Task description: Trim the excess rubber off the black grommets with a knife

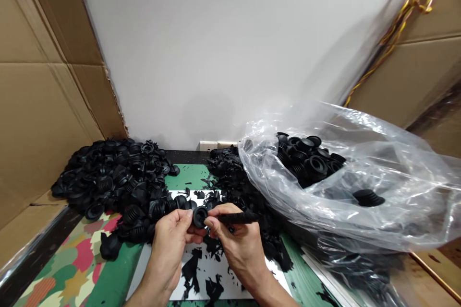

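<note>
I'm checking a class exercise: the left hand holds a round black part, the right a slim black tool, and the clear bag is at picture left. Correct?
No: the head view shows the clear bag at picture right. The left hand does hold a round black part, and the right hand a slim black tool.

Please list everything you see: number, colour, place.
Held part: one, black, centre
Pen-shaped tool: one, black, centre
Parts pile: one, black, left
Scraps: many, black, centre and right
Plastic bag: one, clear, right
Bagged parts: many, black, right
Board: one, white, lower centre
Patterned sheet: one, multicoloured, lower left
Tabletop: one, green, below
Cardboard: several panels, brown, both sides
Wires: several, yellow and brown, upper right
Wall: one, pale grey, behind
Left hand: one, bare, centre
Right hand: one, bare, centre
</note>
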Demonstrator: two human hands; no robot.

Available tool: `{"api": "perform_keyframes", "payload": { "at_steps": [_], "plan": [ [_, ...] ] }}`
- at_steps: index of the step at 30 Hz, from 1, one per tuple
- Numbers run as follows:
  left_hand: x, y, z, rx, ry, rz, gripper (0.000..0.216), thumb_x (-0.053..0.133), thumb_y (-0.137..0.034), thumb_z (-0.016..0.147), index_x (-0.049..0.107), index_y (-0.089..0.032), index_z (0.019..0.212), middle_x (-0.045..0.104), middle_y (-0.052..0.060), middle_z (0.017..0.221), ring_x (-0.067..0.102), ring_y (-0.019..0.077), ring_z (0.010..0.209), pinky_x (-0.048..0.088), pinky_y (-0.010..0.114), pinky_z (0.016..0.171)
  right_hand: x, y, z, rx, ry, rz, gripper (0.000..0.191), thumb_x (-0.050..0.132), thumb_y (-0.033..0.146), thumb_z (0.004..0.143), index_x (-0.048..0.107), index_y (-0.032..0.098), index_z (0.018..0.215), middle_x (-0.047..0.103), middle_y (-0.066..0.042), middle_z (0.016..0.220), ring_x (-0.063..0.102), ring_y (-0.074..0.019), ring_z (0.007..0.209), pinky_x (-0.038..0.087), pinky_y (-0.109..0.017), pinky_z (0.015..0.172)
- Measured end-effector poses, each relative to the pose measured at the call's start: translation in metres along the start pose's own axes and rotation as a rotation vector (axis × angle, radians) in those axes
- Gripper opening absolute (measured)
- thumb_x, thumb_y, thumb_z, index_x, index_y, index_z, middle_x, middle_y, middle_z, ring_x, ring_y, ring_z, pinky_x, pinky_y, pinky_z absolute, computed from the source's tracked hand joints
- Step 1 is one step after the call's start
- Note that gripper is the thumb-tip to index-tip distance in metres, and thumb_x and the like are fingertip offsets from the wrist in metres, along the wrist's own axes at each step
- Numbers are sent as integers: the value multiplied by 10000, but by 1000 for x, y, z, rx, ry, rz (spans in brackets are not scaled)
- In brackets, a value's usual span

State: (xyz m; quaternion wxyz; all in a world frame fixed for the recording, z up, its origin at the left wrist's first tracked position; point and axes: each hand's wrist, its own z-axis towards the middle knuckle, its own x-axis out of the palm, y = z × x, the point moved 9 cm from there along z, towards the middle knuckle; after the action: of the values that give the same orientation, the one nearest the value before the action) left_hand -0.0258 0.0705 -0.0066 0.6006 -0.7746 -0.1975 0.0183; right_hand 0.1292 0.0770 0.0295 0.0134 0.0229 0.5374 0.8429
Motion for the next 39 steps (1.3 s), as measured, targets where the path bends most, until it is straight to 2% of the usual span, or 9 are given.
{"api": "perform_keyframes", "payload": {
  "at_steps": [4,9,12,15,20,26,30,32,39],
  "plan": [
    [0,0,-2,-3,-4,0,335,803,-409,492,657,-117,567,673,53,536,611,146,486,479,231,452,1,2,0,22,-5,27,113,674,276,768,670,180,708,666,-37,680,608,-144,521,488,-236,473],
    [1,-3,-3,16,1,2,314,794,-391,525,656,-112,566,666,54,528,619,148,489,489,226,453,1,-17,1,320,-13,227,223,702,373,747,662,158,700,614,3,505,565,-142,454,473,-260,500],
    [-1,-2,-2,-1,-24,-20,290,803,-347,520,651,-106,571,661,49,527,620,142,472,483,211,434,-11,-22,4,381,-109,339,258,736,398,714,663,151,702,599,14,463,553,-140,479,464,-267,557],
    [-2,1,-1,-20,-23,-39,235,794,-281,549,643,-103,577,656,39,531,624,138,462,477,200,419,-22,-24,8,380,-158,383,289,754,416,695,651,147,719,596,14,462,533,-133,479,440,-265,557],
    [-5,6,0,-63,-9,-73,127,740,-185,619,651,-97,595,659,39,549,626,134,459,481,196,415,-32,-18,15,301,-146,264,350,682,480,751,601,155,651,581,0,504,532,-149,517,438,-292,590],
    [-4,6,1,-63,3,-87,153,756,-204,600,645,-99,591,653,39,551,616,134,448,472,200,403,-14,-19,9,296,-22,163,256,583,423,833,630,172,837,609,6,607,542,-147,562,441,-265,575],
    [1,4,-1,-48,52,-73,215,783,-267,573,658,-97,614,646,36,555,603,131,451,468,204,405,4,-17,4,269,73,44,231,624,344,789,688,157,907,683,-67,845,619,-214,773,480,-318,712],
    [4,3,-2,-39,85,-70,242,787,-302,573,662,-99,615,636,32,544,593,128,453,468,206,411,11,-19,1,294,117,38,229,633,334,783,697,148,899,692,-73,845,626,-229,803,484,-328,736],
    [14,-13,-9,30,124,-68,291,812,-374,558,671,-124,606,611,25,516,562,134,464,459,224,429,16,-21,0,377,112,287,291,717,432,717,693,150,785,621,-20,629,573,-162,588,430,-226,472]
  ]
}}
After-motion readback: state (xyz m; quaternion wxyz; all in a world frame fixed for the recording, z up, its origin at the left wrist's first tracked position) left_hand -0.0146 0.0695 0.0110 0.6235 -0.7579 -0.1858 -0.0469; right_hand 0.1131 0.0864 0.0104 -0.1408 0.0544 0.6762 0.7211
